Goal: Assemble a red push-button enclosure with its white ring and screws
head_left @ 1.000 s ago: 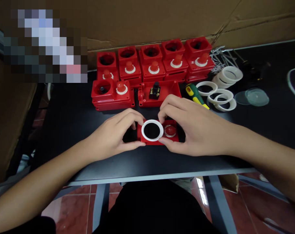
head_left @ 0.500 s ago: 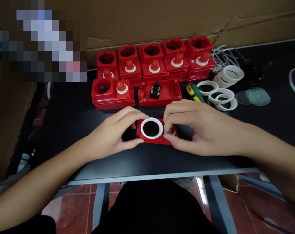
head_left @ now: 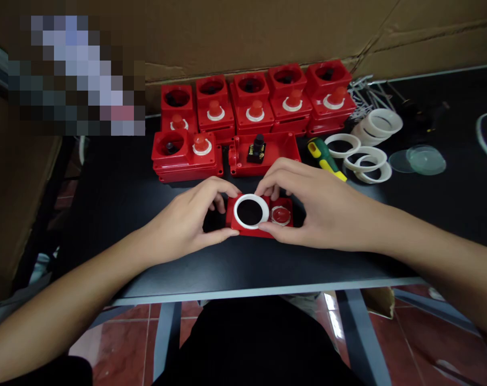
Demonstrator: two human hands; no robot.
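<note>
In the head view, the left hand (head_left: 187,220) holds the left end of a red housing (head_left: 254,232), thumb at its near edge and fingers curled to its far edge. The right hand (head_left: 323,206) has thumb and forefinger set at the near and far sides of a white ring (head_left: 266,212), gripping across its right part. That ring lies over the left half of the housing, with black showing through its middle (whether it sits fully down, I cannot tell). Right of it, on the same housing, is a red cap (head_left: 281,215). The housing is low over the black table (head_left: 166,279), near its front edge. Just behind stands an open red box (head_left: 281,151) with a black switch (head_left: 256,151) inside; to its left is a closed red unit (head_left: 182,161). A green and yellow screwdriver (head_left: 326,159), loose white rings (head_left: 374,180) and clear discs (head_left: 427,160) lie to the right.
</note>
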